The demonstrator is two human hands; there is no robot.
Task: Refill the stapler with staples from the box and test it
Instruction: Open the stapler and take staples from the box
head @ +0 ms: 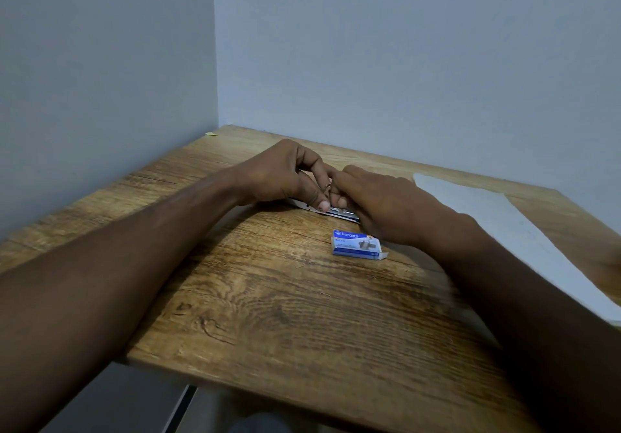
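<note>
On the wooden table (268, 315), toward its far corner: both hands meet over the stapler (336, 212), staple box (358, 245) just in front.

I see only a thin metal strip of the stapler poking out under the fingers, lying flat w/ most of it covered, so I can't tell if it's opened up. Left hand (285, 173) is curled, thumb pressing down on the metal rail; right hand (376, 197) lies over the other end, fingers bent inward, but what exactly they pinch is hidden (too small and blurred). The box is blue and white, lying flat, apart from the stapler; its right end flap looks open. White paper sheet (504, 227) lies at right, partly cut off by frame edge.
</note>
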